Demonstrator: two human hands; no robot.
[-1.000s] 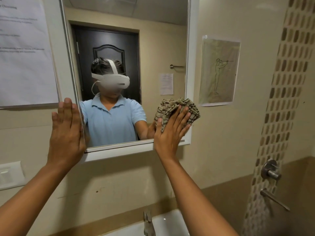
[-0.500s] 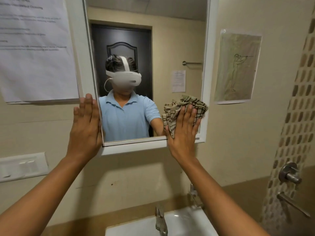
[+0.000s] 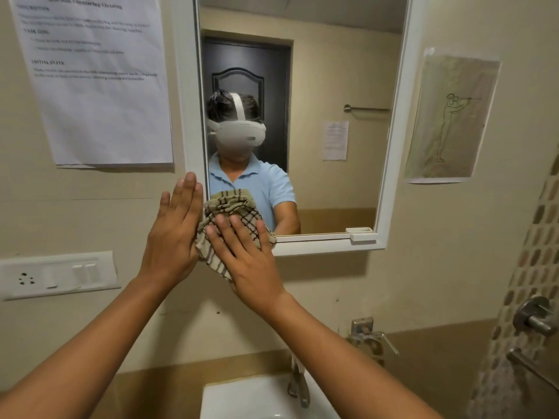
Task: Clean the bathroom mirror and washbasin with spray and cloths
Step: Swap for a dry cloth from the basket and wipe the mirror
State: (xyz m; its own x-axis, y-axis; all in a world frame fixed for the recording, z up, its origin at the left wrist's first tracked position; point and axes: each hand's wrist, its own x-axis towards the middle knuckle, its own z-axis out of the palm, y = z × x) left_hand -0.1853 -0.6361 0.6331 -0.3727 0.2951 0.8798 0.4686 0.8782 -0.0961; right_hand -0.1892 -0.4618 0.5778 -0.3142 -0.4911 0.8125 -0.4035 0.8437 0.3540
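A white-framed mirror [image 3: 332,86] hangs on the beige wall above the white washbasin [image 3: 251,400]. My right hand [image 3: 245,255] presses a checked beige cloth [image 3: 233,207] flat against the mirror's lower left corner, fingers spread over it. My left hand [image 3: 174,234] lies flat with fingers together on the wall and the mirror's left frame edge, touching the cloth's side. No spray bottle is in view.
A printed sheet [image 3: 96,80] is taped left of the mirror, a line drawing [image 3: 447,122] to the right. A white switch and socket plate [image 3: 57,275] sits low left. A metal tap [image 3: 298,385] rises over the basin; wall valves [image 3: 535,319] stand at right.
My right hand has slid the cloth from the mirror's lower right corner to its lower left corner, beside my left hand. My view has shifted down and left.
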